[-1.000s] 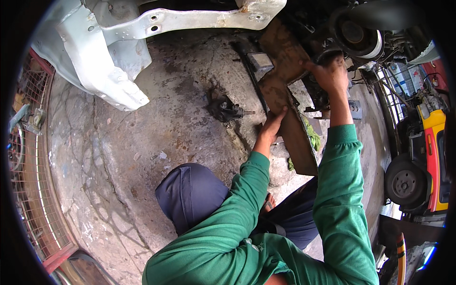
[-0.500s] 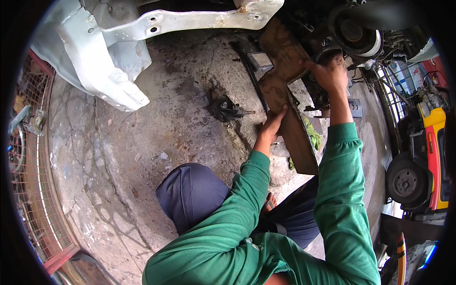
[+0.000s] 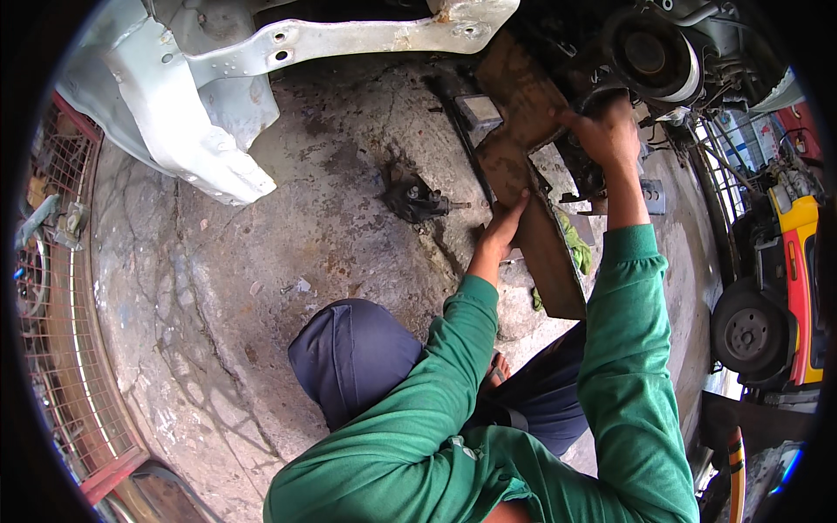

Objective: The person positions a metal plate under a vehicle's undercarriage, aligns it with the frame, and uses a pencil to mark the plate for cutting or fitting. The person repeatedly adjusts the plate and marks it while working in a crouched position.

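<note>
My left hand grips the edge of a long, bent brown sheet, thumb along its face. Higher up at the right, my right hand is closed, with a finger or thumb reaching toward the sheet's upper part. What it holds is hidden among dark mechanical parts under a round black component with a pale band. Just left of the sheet, a greasy dark metal part lies on the concrete, and a small grey block sits near a dark bar. Green rags show behind the sheet.
A white metal body frame spans the upper left. A red-framed wire grille lines the left side. A red and yellow vehicle with an exposed wheel stands at the right. My bent leg is below my left arm.
My right hand has shifted very slightly and looks more blurred at the fingers. My left hand and the brown sheet stay almost in the same place.
</note>
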Available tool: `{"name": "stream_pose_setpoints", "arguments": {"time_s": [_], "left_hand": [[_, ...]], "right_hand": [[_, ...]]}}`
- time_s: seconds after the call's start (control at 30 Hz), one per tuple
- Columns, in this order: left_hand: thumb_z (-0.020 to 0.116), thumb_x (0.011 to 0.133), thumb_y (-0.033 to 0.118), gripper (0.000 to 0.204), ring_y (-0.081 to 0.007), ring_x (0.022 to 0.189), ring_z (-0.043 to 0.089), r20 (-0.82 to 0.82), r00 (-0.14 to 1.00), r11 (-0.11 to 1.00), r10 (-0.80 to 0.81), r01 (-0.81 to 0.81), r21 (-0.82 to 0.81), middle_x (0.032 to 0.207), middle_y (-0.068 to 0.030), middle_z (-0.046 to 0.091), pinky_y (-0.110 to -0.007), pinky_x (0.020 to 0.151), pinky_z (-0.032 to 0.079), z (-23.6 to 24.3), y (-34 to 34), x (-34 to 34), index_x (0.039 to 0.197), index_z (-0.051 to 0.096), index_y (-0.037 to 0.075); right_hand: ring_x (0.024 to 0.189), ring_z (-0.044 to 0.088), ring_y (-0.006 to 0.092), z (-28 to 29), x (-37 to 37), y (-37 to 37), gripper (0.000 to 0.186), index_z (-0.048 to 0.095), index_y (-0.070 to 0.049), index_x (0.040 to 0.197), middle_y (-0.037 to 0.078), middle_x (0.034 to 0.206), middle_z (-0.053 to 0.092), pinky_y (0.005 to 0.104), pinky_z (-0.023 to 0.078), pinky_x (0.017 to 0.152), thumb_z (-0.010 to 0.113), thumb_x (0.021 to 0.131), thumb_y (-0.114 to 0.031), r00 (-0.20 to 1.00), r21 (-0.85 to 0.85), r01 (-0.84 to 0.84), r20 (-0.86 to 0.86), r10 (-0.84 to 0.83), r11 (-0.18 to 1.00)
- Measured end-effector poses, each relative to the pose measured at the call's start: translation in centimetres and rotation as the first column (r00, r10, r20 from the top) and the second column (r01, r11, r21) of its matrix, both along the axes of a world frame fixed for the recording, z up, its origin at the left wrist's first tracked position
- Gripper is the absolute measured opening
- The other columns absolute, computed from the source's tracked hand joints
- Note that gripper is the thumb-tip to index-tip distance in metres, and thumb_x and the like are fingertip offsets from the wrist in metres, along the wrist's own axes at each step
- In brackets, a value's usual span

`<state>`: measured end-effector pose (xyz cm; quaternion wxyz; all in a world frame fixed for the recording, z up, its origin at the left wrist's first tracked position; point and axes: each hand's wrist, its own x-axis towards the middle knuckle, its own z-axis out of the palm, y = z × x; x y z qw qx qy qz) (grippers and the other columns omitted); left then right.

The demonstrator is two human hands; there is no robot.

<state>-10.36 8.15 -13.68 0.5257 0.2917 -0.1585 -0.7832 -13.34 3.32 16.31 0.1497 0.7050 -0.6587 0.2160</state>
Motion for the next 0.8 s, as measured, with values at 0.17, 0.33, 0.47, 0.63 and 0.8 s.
{"name": "stream_pose_setpoints", "arguments": {"time_s": [0.17, 0.33, 0.47, 0.63, 0.8], "left_hand": [[0.07, 0.094, 0.064, 0.091, -0.0298, 0.139, 0.05, -0.004, 1.0, 1.0, -0.006, 0.006, 0.017, 0.156, -0.0129, 0.047, -0.054, 0.113, 0.044, 0.0, 0.0, 0.1, 0.159, 0.034, 0.011], [0.069, 0.094, 0.064, 0.09, -0.0292, 0.14, 0.049, -0.059, 0.998, 1.0, -0.027, 0.028, 0.002, 0.157, -0.0108, 0.046, -0.054, 0.113, 0.044, 0.5, 0.2, 0.5, 0.16, 0.034, 0.013], [0.075, 0.088, 0.065, 0.114, -0.0347, 0.138, 0.05, -0.07, 0.997, 0.999, -0.024, 0.021, -0.046, 0.157, -0.0227, 0.04, -0.054, 0.111, 0.047, 1.2, 0.6, 0.8, 0.16, 0.016, -0.001], [0.075, 0.089, 0.065, 0.113, -0.0336, 0.14, 0.049, -0.068, 0.998, 0.999, -0.009, 0.006, -0.042, 0.158, -0.0207, 0.04, -0.053, 0.113, 0.046, 1.7, 0.8, 1.4, 0.16, 0.018, -0.001], [0.074, 0.089, 0.065, 0.113, -0.0319, 0.142, 0.047, -0.039, 0.999, 0.999, -0.033, 0.033, -0.01, 0.161, -0.0182, 0.038, -0.05, 0.115, 0.044, 2.9, 1.4, 1.4, 0.162, 0.018, 0.001]], "right_hand": [[0.126, 0.061, 0.0454, 0.2, 0.3, 0.2, 0.11, 0.047, 0.006, 0.143, 0.03, 0.137, 0.06, 0.0514, 0.051, 0.103, 0.087, 0.065, -0.06, 1.0, 0.019, -0.008, -0.017, 0.008, 1.0], [0.127, 0.06, 0.0451, 0.0, 0.0, 0.0, 0.109, 0.047, 0.006, 0.143, 0.029, 0.137, 0.06, 0.0512, 0.05, 0.105, 0.087, 0.066, -0.06, 1.0, 0.009, -0.01, 0.006, 0.01, 1.0], [0.128, 0.06, 0.0445, -0.2, -0.4, -0.3, 0.109, 0.048, 0.005, 0.144, 0.028, 0.138, 0.06, 0.0511, 0.05, 0.105, 0.087, 0.066, -0.06, 1.0, 0.005, -0.007, -0.015, 0.007, 1.0], [0.127, 0.06, 0.0445, -0.1, 0.1, -0.1, 0.107, 0.049, 0.005, 0.143, 0.029, 0.137, 0.061, 0.0515, 0.05, 0.105, 0.087, 0.066, -0.06, 0.999, 0.0, -0.035, -0.009, 0.035, 0.999], [0.126, 0.061, 0.0449, -0.3, -0.7, -0.3, 0.104, 0.052, 0.004, 0.141, 0.028, 0.135, 0.062, 0.0516, 0.05, 0.104, 0.086, 0.066, -0.059, 0.999, -0.002, -0.031, -0.009, 0.031, 1.0]]}}
